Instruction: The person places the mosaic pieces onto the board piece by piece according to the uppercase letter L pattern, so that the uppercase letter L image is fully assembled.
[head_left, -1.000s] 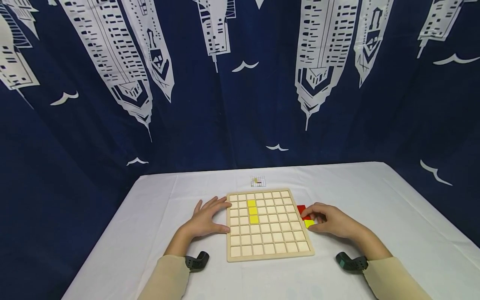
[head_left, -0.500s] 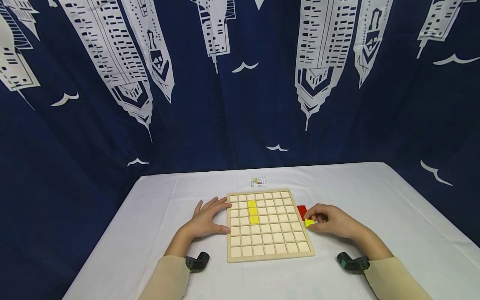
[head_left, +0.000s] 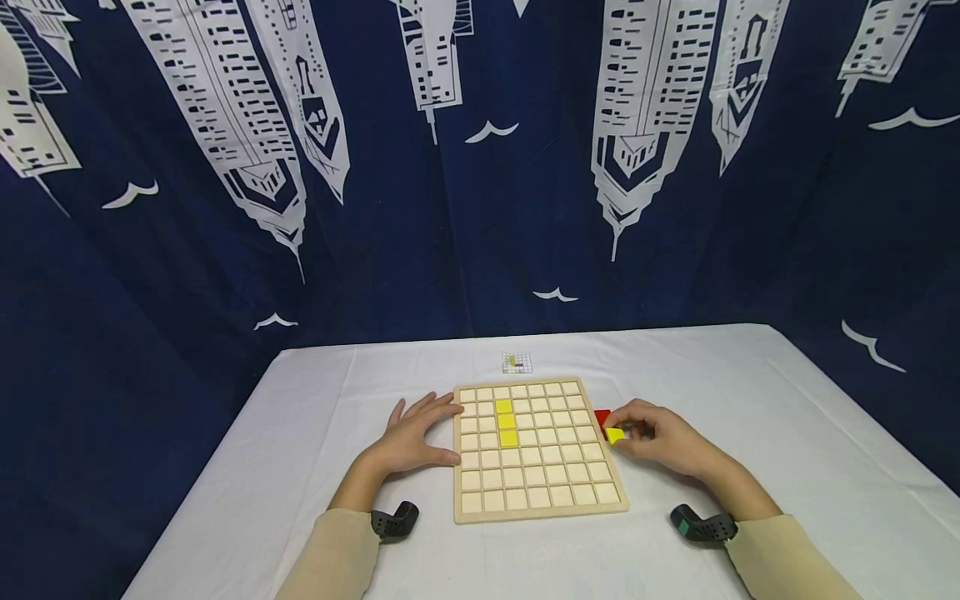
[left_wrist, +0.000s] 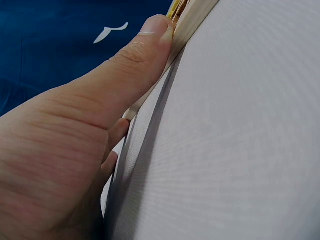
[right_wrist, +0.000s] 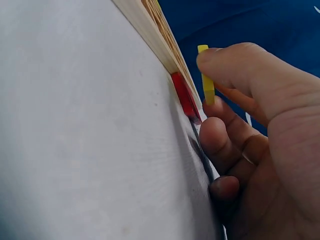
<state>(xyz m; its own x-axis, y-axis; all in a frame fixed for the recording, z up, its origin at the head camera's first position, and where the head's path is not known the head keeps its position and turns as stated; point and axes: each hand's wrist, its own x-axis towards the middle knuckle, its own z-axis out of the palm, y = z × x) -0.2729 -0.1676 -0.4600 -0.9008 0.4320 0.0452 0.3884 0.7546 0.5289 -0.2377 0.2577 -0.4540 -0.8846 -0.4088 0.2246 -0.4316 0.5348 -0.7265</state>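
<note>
My right hand [head_left: 663, 437] pinches a small yellow square tile [head_left: 614, 436] by the right edge of the wooden grid board [head_left: 557, 477]. In the right wrist view the yellow tile [right_wrist: 206, 82] stands on edge between thumb and finger, raised off the cloth. Red tile material [head_left: 602, 415] lies against the board's right side, partly hidden behind the right fingers. My left hand [head_left: 408, 440] rests at the board's left edge, thumb and index finger touching the frame, fingers spread. Three yellow tiles [head_left: 507, 422] sit in one column of the grid's upper left.
A small printed card [head_left: 517, 362] with a coloured grid lies beyond the board's far edge. White cloth [head_left: 765, 417] covers the table. A dark blue curtain [head_left: 480, 225] with white building prints hangs behind it.
The yellow tile by the board's right edge has been lifted by my right hand and moved slightly up and left. My left hand and the board stay in place.
</note>
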